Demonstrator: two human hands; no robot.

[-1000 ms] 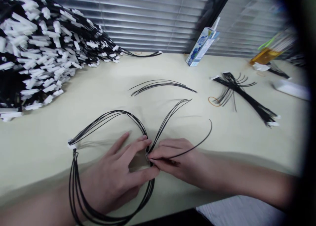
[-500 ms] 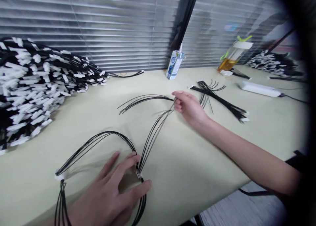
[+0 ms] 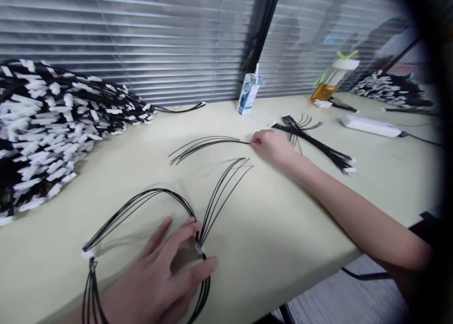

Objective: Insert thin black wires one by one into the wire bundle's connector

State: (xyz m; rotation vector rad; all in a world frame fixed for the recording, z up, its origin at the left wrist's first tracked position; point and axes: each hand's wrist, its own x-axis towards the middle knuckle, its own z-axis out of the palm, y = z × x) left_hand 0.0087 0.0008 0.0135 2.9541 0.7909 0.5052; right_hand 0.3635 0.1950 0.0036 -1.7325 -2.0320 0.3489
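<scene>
My left hand [image 3: 155, 277] rests on the table with its fingers spread. Its fingertips and thumb lie over a black wire harness [image 3: 141, 195], beside a small connector [image 3: 200, 249] where the wires meet. From that connector several free wire ends [image 3: 226, 187] fan out to the upper right. A white connector [image 3: 87, 251] sits at the harness's left end, with more wires hanging below it. Farther off, my right hand [image 3: 274, 144] is closed, its fingertips pinching the right end of a loose bunch of black wires [image 3: 208, 144] lying on the table.
A big heap of black cables with white connectors [image 3: 53, 130] fills the left. Beyond my right hand lie more black wires [image 3: 318, 147]. Along the back stand a drink carton [image 3: 248, 93] and a bottle of amber liquid [image 3: 329, 83]. A white power strip [image 3: 370, 126] lies at right.
The harness wire that ran up to my right hand is loose now and has sprung down to the right. My right hand has lowered to the loose bunch's end. My left hand stays put.
</scene>
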